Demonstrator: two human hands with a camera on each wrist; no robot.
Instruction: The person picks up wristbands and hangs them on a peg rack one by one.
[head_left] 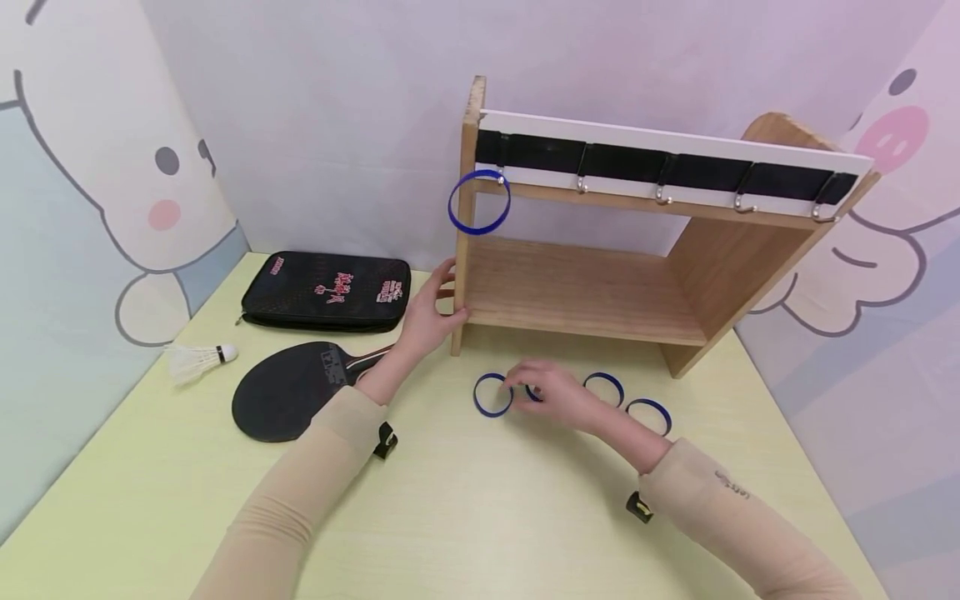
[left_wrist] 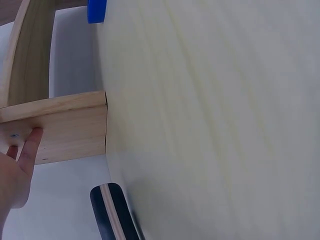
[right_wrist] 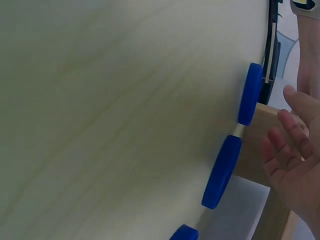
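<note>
My left hand [head_left: 429, 317] touches the outer side of a wooden shelf [head_left: 577, 283], at its left panel. In the left wrist view, the fingers [left_wrist: 31, 145] rest against that panel. Over the table in front of the shelf, my right hand [head_left: 558, 396] hovers with loosely bent fingers, holding nothing. Several blue rings lie there: one ring [head_left: 492, 395] left of the hand, another partly hidden behind its fingers, and more to the right, including the rightmost ring [head_left: 649, 417]. From the leftmost hook on the shelf's top rail hangs another blue ring [head_left: 480, 202].
Along the rail [head_left: 667, 142] of the shelf runs a row of metal hooks. Left of the shelf lie a black zipped case [head_left: 326, 290], a table tennis bat [head_left: 288, 392] and a white shuttlecock [head_left: 197, 360]. The left forearm passes over the bat's handle.
</note>
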